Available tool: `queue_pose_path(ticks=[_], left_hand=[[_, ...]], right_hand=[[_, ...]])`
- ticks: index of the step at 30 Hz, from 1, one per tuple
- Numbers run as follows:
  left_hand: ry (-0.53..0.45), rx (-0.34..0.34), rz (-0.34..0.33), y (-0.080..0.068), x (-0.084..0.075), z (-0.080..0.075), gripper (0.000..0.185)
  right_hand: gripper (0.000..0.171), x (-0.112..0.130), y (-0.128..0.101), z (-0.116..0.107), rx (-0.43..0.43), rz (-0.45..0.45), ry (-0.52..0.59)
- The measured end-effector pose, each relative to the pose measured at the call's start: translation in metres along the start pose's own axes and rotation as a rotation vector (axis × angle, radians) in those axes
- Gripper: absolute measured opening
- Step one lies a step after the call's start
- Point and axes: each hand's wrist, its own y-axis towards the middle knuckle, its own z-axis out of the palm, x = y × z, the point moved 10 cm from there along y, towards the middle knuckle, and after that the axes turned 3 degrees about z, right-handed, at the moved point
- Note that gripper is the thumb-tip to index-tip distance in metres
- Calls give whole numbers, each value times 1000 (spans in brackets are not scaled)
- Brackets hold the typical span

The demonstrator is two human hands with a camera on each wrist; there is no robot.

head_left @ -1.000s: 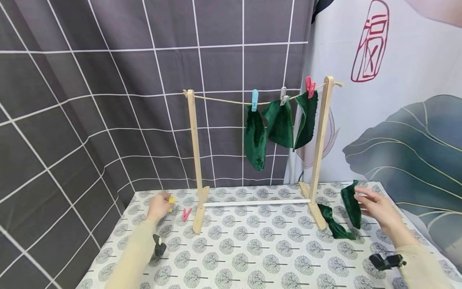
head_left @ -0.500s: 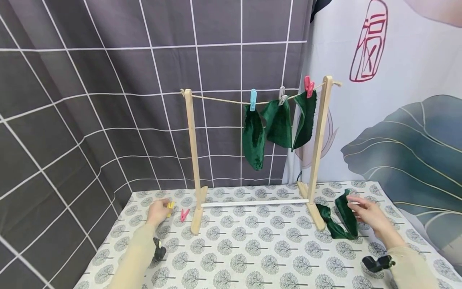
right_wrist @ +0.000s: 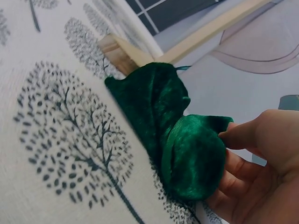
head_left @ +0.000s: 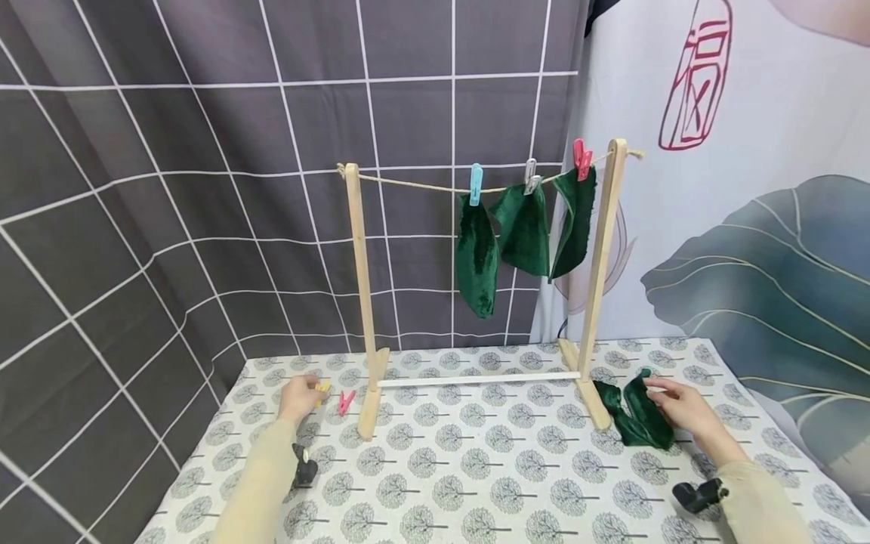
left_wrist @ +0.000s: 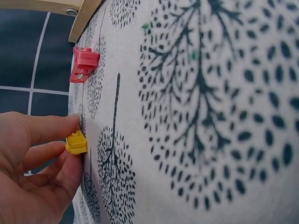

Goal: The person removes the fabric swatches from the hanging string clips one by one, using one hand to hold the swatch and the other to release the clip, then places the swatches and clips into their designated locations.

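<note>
my left hand (head_left: 297, 396) pinches the yellow peg (left_wrist: 76, 142) between thumb and fingertips, low on the tablecloth (head_left: 476, 468), with the pink peg (head_left: 346, 402) just beside it; my right hand (head_left: 686, 410) curls round the green velvet cloth (head_left: 639, 415), which lies bunched on the table by the rack's right foot (head_left: 590, 400); on the string (head_left: 414, 186) above, three green pieces hang pegged near the right post, which leaves the left stretch bare.
</note>
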Motion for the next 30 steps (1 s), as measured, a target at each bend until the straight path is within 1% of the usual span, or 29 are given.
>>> queue_pose_path(ticks=[5,7,11,17,20,27,30], left_hand=[[1,6,2,0,-2,-1,50],[-9,8,1,0,-2,-1,50],[-17,7,7,-2,-1,0,51],[-6,-6,30,-2,0,1,50],[-1,-12,30,-2,1,1,49],[2,-20,36,-1,0,1,51],[-1,-22,43,-1,-1,1,51]], right_hand=[[44,-2,5,-2,-20,-37,-105],[43,-2,7,-3,-21,-49,-129],[45,-8,9,-5,-14,-40,-142],[46,-16,10,-14,-31,-26,-163],[46,-17,11,-16,-36,-24,-196],[44,-15,10,-17,-102,-20,-228],[44,-15,10,-16,-110,-12,-239]])
